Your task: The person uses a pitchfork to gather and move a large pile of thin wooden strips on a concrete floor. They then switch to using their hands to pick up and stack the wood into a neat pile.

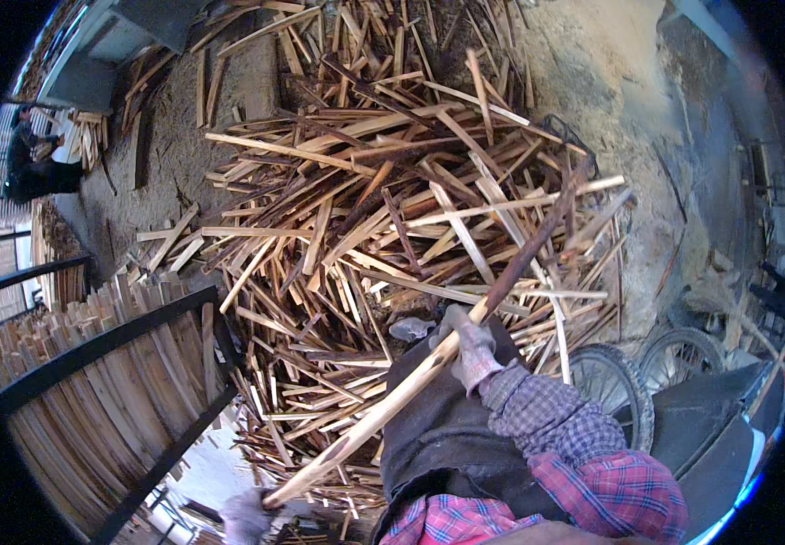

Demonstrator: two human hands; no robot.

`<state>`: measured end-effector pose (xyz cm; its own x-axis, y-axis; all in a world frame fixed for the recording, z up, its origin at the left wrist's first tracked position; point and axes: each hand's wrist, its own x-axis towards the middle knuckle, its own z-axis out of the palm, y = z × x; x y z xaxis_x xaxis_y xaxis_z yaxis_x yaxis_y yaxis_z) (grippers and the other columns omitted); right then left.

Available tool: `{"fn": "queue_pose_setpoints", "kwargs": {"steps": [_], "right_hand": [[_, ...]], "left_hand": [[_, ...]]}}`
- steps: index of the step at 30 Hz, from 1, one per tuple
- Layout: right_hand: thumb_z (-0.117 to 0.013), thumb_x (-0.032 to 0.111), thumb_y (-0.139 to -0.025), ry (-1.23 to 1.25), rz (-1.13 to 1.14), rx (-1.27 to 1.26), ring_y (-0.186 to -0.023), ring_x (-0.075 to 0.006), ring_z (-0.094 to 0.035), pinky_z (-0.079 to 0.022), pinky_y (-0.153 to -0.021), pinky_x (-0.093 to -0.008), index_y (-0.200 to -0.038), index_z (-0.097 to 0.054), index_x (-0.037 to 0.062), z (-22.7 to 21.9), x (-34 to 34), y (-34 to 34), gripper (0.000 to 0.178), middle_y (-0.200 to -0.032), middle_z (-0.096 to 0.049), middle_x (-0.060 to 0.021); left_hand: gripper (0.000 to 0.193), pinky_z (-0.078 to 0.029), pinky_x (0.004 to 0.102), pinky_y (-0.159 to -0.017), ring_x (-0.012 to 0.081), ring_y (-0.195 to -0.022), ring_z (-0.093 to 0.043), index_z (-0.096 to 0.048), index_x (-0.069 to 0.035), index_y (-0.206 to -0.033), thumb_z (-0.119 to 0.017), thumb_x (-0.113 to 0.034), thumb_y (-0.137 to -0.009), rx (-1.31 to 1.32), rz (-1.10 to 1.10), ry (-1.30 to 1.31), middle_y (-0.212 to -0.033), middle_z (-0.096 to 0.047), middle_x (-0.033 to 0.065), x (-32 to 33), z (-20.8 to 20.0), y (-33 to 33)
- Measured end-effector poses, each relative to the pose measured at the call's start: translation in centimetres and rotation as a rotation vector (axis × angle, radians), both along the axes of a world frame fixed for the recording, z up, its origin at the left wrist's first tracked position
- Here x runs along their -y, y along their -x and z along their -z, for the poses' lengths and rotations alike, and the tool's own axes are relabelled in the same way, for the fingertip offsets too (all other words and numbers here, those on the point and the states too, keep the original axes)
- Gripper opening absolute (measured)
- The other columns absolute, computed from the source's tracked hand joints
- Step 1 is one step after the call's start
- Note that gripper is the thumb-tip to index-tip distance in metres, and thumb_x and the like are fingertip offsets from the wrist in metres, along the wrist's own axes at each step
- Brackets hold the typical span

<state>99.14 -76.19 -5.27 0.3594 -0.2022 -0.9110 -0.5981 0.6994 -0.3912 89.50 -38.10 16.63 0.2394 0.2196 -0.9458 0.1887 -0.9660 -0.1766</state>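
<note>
A long wooden strip [388,409], pale at its near end and dark with bark at its far end, slants across my front. My right hand [468,343], in a grey work glove, is wrapped round its middle. At the strip's near left end is my left hand [245,516], also gloved; it is smeared and its fingers do not show clearly, so whether it grips that end I cannot tell. Beyond the strip lies a large tangled pile of split wood strips [365,191], which spreads close round my legs.
A black metal rack [106,341] packed with upright strips stands at the left. Spoked wheels [606,391] of a dark cart [710,409] are at the right. Another person [34,159] handles wood at the far left. Bare ground [592,64] borders the pile.
</note>
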Motion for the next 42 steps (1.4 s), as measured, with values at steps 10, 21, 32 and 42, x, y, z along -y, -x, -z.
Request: {"fn": "queue_pose_setpoints", "kwargs": {"steps": [10,21,32,42], "right_hand": [[-0.063,0.009,-0.066,0.140,-0.023,-0.156,-0.049,-0.0231,-0.049,-0.049,-0.050,-0.0353,-0.066,-0.048,0.0032,6.5,5.6,2.5,0.016,-0.061,-0.047,-0.0081],[-0.057,0.010,-0.061,0.256,-0.020,0.013,-0.049,-0.0288,-0.054,-0.048,-0.050,-0.0371,-0.061,-0.044,0.0071,-3.6,5.4,-0.8,0.013,-0.058,-0.052,-0.0115],[-0.055,0.012,-0.076,-0.212,-0.455,-0.135,-0.054,-0.0236,-0.052,-0.049,-0.056,-0.0322,-0.079,-0.049,0.0024,-2.4,-12.0,5.7,0.012,-0.064,-0.053,-0.0087],[-0.061,0.007,-0.072,-0.382,-0.409,0.045,-0.058,-0.0207,-0.056,-0.049,-0.057,-0.0357,-0.082,-0.053,0.0037,2.0,0.0,-0.6,0.014,-0.064,-0.055,-0.0083]], "left_hand": [[0.036,-0.048,0.0439,-0.073,0.0326,-0.086,-0.062,-0.061,-0.016,-0.095,-0.054,-0.047,-0.078,-0.098,-0.030,0.079,-0.089,-0.064,0.0134,3.4,11.6,7.8],[0.036,-0.048,0.0416,-0.081,0.0317,-0.097,-0.059,-0.058,-0.016,-0.103,-0.064,-0.031,-0.071,0.038,-0.113,0.168,-0.100,-0.062,0.0151,5.7,15.1,10.3],[0.035,-0.051,0.0363,-0.073,0.0276,-0.084,-0.064,-0.065,-0.018,-0.090,-0.069,-0.027,-0.056,0.120,-0.273,-0.464,-0.086,-0.065,0.0095,-4.4,-2.5,22.5],[0.028,-0.049,0.0399,-0.077,0.0283,-0.090,-0.061,-0.064,-0.014,-0.085,-0.067,-0.035,-0.066,0.056,-0.480,-0.295,-0.092,-0.065,0.0100,7.2,1.1,15.2]]}}
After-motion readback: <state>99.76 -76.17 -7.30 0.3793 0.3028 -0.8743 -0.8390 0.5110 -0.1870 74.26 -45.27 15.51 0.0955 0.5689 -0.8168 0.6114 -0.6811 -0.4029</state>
